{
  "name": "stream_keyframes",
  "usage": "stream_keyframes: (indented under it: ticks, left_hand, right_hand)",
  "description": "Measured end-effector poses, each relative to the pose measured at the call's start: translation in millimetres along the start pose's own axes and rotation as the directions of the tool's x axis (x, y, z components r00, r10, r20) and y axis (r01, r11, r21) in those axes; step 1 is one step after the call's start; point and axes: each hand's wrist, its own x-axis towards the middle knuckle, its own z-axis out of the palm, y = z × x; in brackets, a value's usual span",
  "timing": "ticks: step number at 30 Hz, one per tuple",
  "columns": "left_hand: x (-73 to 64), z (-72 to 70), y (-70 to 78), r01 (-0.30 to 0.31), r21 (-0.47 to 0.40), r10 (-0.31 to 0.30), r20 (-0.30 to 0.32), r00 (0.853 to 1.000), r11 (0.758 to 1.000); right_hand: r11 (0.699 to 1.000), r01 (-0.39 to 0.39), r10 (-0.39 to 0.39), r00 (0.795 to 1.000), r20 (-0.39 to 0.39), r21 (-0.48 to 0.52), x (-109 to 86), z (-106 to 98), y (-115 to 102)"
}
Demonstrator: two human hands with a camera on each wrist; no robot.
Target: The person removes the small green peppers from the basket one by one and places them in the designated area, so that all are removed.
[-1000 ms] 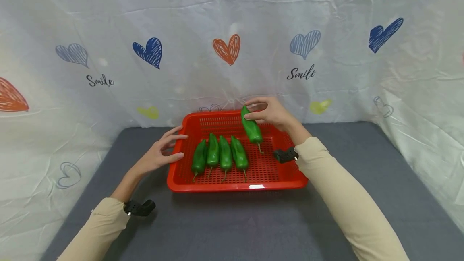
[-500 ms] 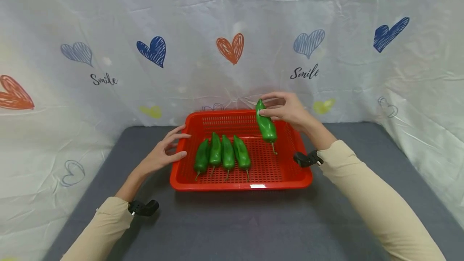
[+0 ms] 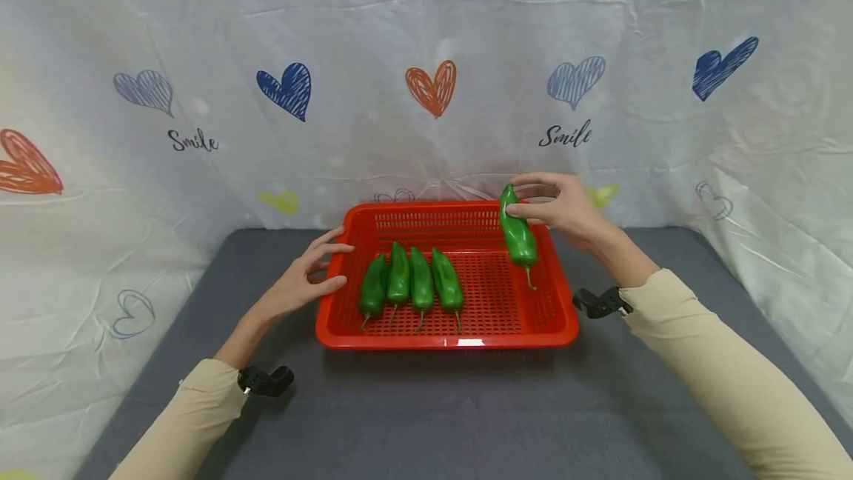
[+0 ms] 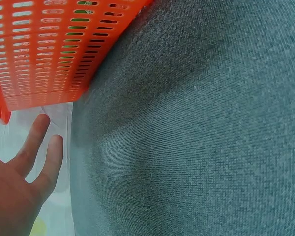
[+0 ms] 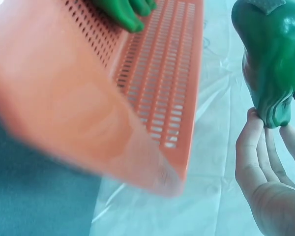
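My right hand (image 3: 565, 207) pinches a green pepper (image 3: 517, 232) near its tip, above the right side of a red plastic basket (image 3: 453, 342); the stem hangs downward. In the right wrist view the held pepper (image 5: 278, 54) sits between thumb and fingertips. Several more green peppers (image 3: 421, 280) lie side by side in the basket's left half, stems toward me. My left hand (image 3: 303, 276) is at the basket's left rim, fingers spread and fairly straight. In the left wrist view the left hand (image 4: 19, 184) shows beside the basket's slotted wall (image 4: 49, 54).
The basket stands on a grey cloth-covered table (image 3: 426, 413). Behind it hangs a white curtain (image 3: 360, 28) printed with hearts and words. A black wrist strap (image 3: 266, 381) is on the left wrist and another strap (image 3: 600, 302) on the right.
My right hand has carried the held pepper rightward, from over the basket's middle right to near its right wall. My left hand stays at the left rim, and the lying peppers keep their places.
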Motion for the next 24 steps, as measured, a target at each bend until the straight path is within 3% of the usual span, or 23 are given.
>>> stream_keyframes:
  ticks: [9, 24]
  left_hand:
    - [1.4, -0.3, -2.9, 0.001, 0.010, -0.001, 0.003, 1.000, 1.000]
    - [0.8, -1.1, -5.1, 0.018, 0.015, -0.018, 0.000, 1.000, 1.000]
  right_hand:
    - [1.000, 0.006, -0.006, 1.000, -0.012, -0.006, -9.9, -21.7, 8.1]
    - [1.000, -0.019, 0.020, 0.993, -0.114, 0.009, -23.1, -51.0, 29.0]
